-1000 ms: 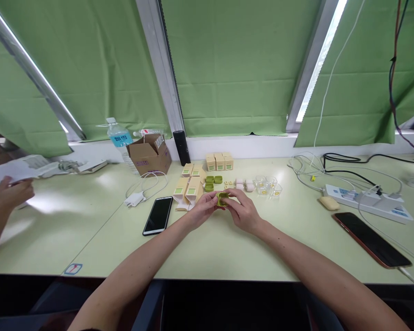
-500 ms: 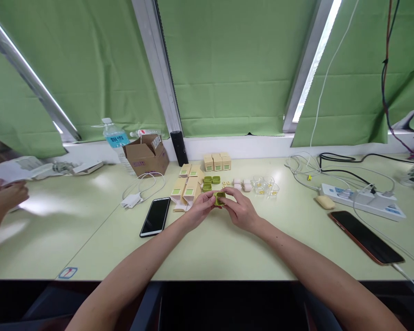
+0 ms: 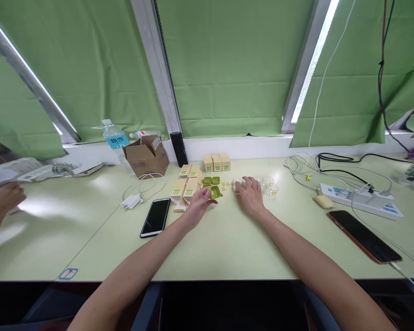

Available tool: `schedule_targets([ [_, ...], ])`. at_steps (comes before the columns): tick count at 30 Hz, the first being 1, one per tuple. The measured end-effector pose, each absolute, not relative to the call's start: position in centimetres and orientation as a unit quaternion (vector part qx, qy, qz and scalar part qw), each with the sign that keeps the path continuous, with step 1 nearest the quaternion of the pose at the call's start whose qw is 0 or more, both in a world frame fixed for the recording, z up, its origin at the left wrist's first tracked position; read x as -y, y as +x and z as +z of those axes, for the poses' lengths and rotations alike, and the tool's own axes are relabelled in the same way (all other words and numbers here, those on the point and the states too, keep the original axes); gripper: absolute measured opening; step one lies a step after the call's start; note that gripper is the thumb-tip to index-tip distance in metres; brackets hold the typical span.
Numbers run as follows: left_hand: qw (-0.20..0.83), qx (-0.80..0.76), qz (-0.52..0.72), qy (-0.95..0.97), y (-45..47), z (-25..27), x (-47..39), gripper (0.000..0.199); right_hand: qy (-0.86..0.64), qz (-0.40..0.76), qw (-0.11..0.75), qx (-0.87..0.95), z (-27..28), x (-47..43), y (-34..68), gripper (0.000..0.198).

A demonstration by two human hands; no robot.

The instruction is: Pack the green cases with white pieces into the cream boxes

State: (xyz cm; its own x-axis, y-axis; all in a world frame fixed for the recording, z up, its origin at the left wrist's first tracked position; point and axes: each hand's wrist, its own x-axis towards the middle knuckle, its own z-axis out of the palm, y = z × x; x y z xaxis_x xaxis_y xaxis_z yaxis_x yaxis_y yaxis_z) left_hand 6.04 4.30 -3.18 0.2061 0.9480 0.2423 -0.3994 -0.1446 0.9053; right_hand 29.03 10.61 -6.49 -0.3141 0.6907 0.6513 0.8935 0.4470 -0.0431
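My left hand [image 3: 199, 204] is closed on a small square green cup [image 3: 215, 192], gripping its left side with the hollow tilted toward me. My right hand [image 3: 250, 195] is lowered over a group of small pale pink-white blocks [image 3: 235, 186]. Its fingers curve down among them and hide most of the group, so I cannot tell whether one is gripped. More green cups [image 3: 215, 180] stand just behind the left hand. Tiny yellow pieces [image 3: 225, 184] lie between the two hands. Clear plastic cups [image 3: 271, 189] with yellow bits in them stand right of my right hand.
Small cardboard boxes [image 3: 178, 187] with green labels stand left of the cups, and more boxes [image 3: 217, 162] behind. A phone [image 3: 155, 217], a brown carton [image 3: 147, 158] and a bottle [image 3: 115, 138] are leftward. A power strip [image 3: 360, 201] and another phone [image 3: 364, 235] lie right. Another person's hand [image 3: 5, 198] is far left.
My right hand has let go of the green cup and moved right to the pale blocks. My left hand keeps the cup, tilted and shifted slightly left.
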Motion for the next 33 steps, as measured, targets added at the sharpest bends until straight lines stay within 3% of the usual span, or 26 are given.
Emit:
schedule_targets([
  [5,0.593,-0.276,0.566,0.502,6.2,-2.9,-4.1,0.038,-0.487,-0.172,0.282,0.808,-6.0,-10.3,28.9,0.032],
  [14,0.596,-0.275,0.56,0.505,6.1,-3.0,-4.1,0.04,-0.48,-0.174,0.244,0.825,-5.8,-10.0,28.5,0.043],
  [19,0.591,-0.279,0.564,0.505,6.1,-3.0,-4.1,0.042,-0.469,-0.143,0.294,0.82,-5.6,-9.9,28.5,0.042],
  [25,0.543,-0.326,0.573,0.52,6.2,-3.4,-4.5,0.048,-0.449,0.105,0.494,0.737,-4.9,-8.9,27.9,0.023],
  [29,0.495,-0.373,0.579,0.53,6.3,-3.7,-4.7,0.051,-0.381,0.316,0.579,0.648,-4.5,-7.6,26.6,0.038],
  [33,0.471,-0.399,0.586,0.525,6.4,-3.8,-4.9,0.054,-0.325,0.425,0.588,0.607,-4.5,-6.5,25.5,0.046],
])
